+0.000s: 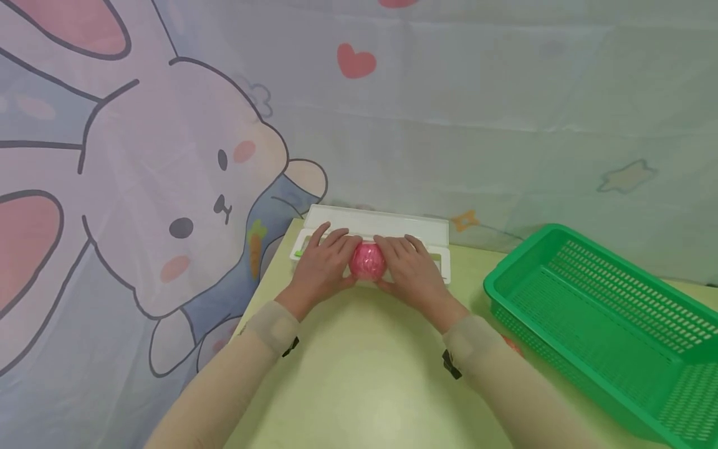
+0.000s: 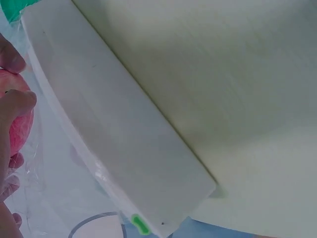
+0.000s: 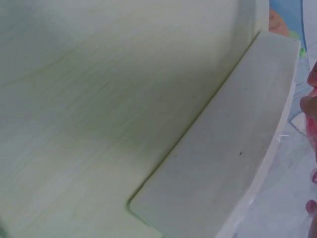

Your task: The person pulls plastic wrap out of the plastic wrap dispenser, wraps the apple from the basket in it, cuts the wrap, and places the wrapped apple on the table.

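Note:
A round pink-red, fruit-like ball [image 1: 368,262] sits between my two hands, over a long white box. My left hand [image 1: 325,265] grips its left side, and my right hand [image 1: 414,269] grips the right side. In the left wrist view, a thumb and fingertips press on the ball [image 2: 22,131]. Only a sliver of the ball [image 3: 311,131] enters the right wrist view. Clear, wrinkled plastic film [image 2: 37,168] spreads around the ball, above the box's edge. The white box [image 3: 223,134] has its lid [image 1: 387,226] raised at the back; the hands hide much of its inside.
A green plastic basket [image 1: 594,330] with slotted sides stands at the right. Beside it, a red thing [image 1: 513,345] is mostly hidden by my right forearm. The pale yellow-green table [image 1: 359,374] meets a cartoon rabbit curtain [image 1: 185,187] behind.

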Motion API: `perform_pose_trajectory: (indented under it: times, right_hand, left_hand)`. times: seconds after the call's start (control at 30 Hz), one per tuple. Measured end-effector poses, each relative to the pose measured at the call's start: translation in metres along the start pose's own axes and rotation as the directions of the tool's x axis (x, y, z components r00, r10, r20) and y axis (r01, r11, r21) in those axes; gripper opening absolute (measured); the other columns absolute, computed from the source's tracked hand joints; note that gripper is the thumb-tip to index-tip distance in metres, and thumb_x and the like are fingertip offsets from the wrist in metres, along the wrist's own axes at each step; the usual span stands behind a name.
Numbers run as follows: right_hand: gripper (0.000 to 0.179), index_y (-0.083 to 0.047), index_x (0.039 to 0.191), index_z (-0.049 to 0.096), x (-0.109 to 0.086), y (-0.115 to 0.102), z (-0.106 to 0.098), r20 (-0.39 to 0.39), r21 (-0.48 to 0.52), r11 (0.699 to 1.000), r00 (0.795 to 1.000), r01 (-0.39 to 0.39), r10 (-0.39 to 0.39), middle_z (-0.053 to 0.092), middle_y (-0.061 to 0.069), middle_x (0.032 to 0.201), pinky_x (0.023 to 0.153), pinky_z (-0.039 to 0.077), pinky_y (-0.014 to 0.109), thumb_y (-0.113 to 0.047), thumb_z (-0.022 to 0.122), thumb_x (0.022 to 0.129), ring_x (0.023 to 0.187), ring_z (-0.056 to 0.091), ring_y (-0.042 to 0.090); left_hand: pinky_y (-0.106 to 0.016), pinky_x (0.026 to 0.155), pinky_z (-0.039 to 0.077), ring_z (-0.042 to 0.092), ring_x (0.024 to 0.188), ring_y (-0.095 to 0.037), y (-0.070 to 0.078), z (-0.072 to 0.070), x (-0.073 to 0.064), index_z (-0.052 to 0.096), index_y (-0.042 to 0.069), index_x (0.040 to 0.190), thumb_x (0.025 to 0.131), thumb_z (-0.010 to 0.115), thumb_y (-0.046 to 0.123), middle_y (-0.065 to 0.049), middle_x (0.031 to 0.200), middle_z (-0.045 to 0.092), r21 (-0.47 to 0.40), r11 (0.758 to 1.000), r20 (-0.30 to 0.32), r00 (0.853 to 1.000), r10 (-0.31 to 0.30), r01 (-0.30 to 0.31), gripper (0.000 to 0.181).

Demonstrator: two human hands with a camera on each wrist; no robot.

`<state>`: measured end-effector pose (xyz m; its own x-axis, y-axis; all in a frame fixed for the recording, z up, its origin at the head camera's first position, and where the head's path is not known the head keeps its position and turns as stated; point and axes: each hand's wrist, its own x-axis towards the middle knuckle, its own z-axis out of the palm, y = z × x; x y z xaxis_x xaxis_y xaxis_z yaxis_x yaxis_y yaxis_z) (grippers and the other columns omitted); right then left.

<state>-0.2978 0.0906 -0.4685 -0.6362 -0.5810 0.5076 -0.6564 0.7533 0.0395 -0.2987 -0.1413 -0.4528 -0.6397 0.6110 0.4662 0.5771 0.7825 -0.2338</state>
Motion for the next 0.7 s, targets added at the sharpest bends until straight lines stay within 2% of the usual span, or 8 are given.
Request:
perform_pose_trajectory:
  times: [0.23, 0.43, 0.57, 0.7]
  right_hand:
    - [0.084, 0.000, 0.146, 0.052, 0.007, 0.005, -0.010, 0.009, 0.004, 1.000, 1.000, -0.005, 0.005, 0.068, 0.016, 0.131, 0.115, 0.047, 0.055, -0.035, 0.093, 0.081, 0.121, 0.065, 0.035]
    - [0.084, -0.001, 0.147, 0.052, 0.019, 0.011, -0.023, 0.088, 0.018, 0.999, 0.996, -0.034, 0.033, 0.068, 0.016, 0.133, 0.115, 0.047, 0.054, -0.036, 0.093, 0.083, 0.122, 0.065, 0.035]
    - [0.086, -0.002, 0.149, 0.052, 0.027, 0.016, -0.031, 0.109, 0.021, 0.999, 0.993, -0.041, 0.039, 0.068, 0.016, 0.136, 0.114, 0.049, 0.054, -0.039, 0.092, 0.083, 0.123, 0.065, 0.036]
    - [0.086, -0.002, 0.148, 0.053, 0.034, 0.021, -0.037, 0.081, 0.017, 1.000, 0.996, -0.023, 0.022, 0.069, 0.016, 0.136, 0.112, 0.051, 0.054, -0.040, 0.093, 0.082, 0.120, 0.067, 0.036]
  left_hand:
    - [-0.053, 0.126, 0.032, 0.058, 0.135, -0.028, -0.004, -0.013, 0.014, 0.062, 0.008, 0.140, 0.081, 0.092, 0.043, -0.008, 0.133, 0.072, -0.007, 1.000, 0.089, 0.996, -0.017, 0.017, 0.075]
    - [-0.052, 0.126, 0.033, 0.059, 0.133, -0.027, -0.011, -0.020, 0.028, 0.062, 0.008, 0.141, 0.081, 0.093, 0.045, -0.008, 0.132, 0.072, -0.020, 0.999, 0.154, 0.987, -0.034, 0.038, 0.077]
    - [-0.051, 0.125, 0.034, 0.059, 0.132, -0.027, -0.015, -0.025, 0.037, 0.061, 0.008, 0.142, 0.081, 0.093, 0.046, -0.007, 0.133, 0.071, -0.028, 0.998, 0.175, 0.983, -0.048, 0.054, 0.078]
    - [-0.050, 0.125, 0.035, 0.060, 0.131, -0.027, -0.019, -0.029, 0.045, 0.060, 0.008, 0.144, 0.081, 0.093, 0.046, -0.007, 0.135, 0.070, -0.040, 0.998, 0.172, 0.984, -0.048, 0.056, 0.080]
